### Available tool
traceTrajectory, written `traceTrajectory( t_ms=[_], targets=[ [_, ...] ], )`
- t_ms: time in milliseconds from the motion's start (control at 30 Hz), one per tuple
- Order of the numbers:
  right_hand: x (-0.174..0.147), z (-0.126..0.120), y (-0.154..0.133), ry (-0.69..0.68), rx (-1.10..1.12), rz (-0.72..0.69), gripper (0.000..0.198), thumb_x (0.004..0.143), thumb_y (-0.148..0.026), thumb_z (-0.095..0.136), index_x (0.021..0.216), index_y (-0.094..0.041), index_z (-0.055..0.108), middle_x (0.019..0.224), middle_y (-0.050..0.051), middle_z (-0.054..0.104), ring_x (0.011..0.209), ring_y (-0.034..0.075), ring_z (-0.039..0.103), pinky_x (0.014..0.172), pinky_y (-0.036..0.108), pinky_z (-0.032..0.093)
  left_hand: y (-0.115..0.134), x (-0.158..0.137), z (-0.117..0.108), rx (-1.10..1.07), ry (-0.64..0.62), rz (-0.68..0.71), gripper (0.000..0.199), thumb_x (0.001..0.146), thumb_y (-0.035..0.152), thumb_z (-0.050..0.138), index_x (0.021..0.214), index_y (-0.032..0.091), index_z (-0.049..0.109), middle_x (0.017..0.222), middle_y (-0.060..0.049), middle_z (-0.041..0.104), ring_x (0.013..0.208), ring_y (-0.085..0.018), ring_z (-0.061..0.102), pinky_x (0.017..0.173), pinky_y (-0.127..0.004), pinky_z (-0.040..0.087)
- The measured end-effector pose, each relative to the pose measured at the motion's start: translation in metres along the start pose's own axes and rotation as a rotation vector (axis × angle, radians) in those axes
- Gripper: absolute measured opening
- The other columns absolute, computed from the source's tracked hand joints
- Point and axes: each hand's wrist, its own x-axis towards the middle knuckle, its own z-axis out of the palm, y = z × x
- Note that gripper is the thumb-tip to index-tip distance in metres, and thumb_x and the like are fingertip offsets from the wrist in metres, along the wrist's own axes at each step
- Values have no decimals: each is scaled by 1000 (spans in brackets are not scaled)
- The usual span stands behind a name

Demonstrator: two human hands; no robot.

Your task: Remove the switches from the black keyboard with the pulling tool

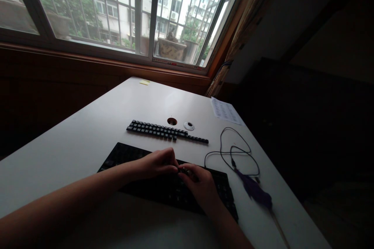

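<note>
1. Currently, in the head view, the left hand [165, 161] and right hand [201, 181] meet over the middle of a black computer keyboard [163, 192], which lies in the near part of the white tabletop [87, 132], its right end toward the tabletop's right edge.
2. The right thumb and fingers are closed around a small dark piece [184, 170] with a slight shine. The left fingertips are curled in against it; whether they grip it too, I cannot tell. It is too dim to identify.
3. Done, as far as can be judged: a large batch of black keycaps [152, 128] sits off the keyboard, ordered in close rows between it and the tabletop's far edge. One row runs on toward the right edge as a thin single line.
4. Left, judging from the same view: the piece at the fingertips is not yet released. Keys seem to be seated at the keyboard's right end, but shadow and the forearms hide too much for a count, so the work looks partway through.
5. Toward the tabletop's right edge, a black cable [233, 162] loops near a purple feathered wand [258, 192]; printed paper [224, 111] lies at the far right corner.
</note>
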Motion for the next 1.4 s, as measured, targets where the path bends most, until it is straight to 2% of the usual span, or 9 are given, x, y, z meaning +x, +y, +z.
traceTrajectory(
  t_ms=[100,167,333,400,600,733,967,1233,1400],
  targets=[
    [2,-4,-2,35,-37,38,14,84,-30,68,96,-25,71,87,2,74,74,20,67,71,30,53,5,-1,-1,80,25,17,30,94,45,56,101,16,56,96,-7,67,84,-17,59,73,-29,47],
    [5,-11,-2,86,-71,94,15,83,-33,69,95,-24,72,75,0,69,63,17,61,63,27,50,9,-1,0,149,49,29,28,96,43,52,104,16,59,95,-7,66,84,-17,59,74,-29,48],
    [21,-36,7,128,-118,205,25,83,-41,67,98,-21,72,53,-7,38,47,11,39,46,23,33,15,0,3,332,53,133,20,96,32,53,99,16,64,92,-8,65,87,-19,59,79,-31,47],
    [32,-44,12,88,-149,193,28,83,-44,66,98,-21,73,52,-7,34,47,11,36,45,23,29,14,1,4,356,36,178,18,96,29,53,98,16,64,91,-8,65,88,-19,59,81,-31,47],
    [77,-43,28,-41,-276,123,28,82,-45,66,95,-21,74,53,-5,51,48,13,44,51,25,36,11,1,4,415,-25,218,15,95,24,52,96,17,66,88,-8,65,86,-19,59,79,-29,47],
    [102,-30,43,-91,-315,95,22,84,-38,65,96,-22,73,81,3,73,70,19,65,67,27,46,8,-2,4,435,-48,217,13,94,22,54,98,18,66,90,-7,65,88,-20,59,79,-29,47],
    [117,-15,57,-165,-423,96,14,83,-30,67,94,-24,74,86,3,75,80,22,69,74,30,47,3,-2,4,463,-70,226,11,92,22,56,97,18,65,88,-6,65,86,-20,59,76,-28,46],
    [117,-12,64,-143,-444,84,20,84,-28,66,103,-25,72,90,4,75,83,22,69,77,32,48,1,-2,4,464,-59,236,10,92,20,57,97,18,65,87,-6,65,85,-19,59,77,-27,46],
    [113,-16,66,-122,-420,31,20,91,-28,57,107,-24,70,102,5,74,95,22,68,87,34,48,1,-2,4,474,-52,249,10,91,20,57,96,18,65,86,-5,65,84,-18,59,75,-26,46]
  ],
)
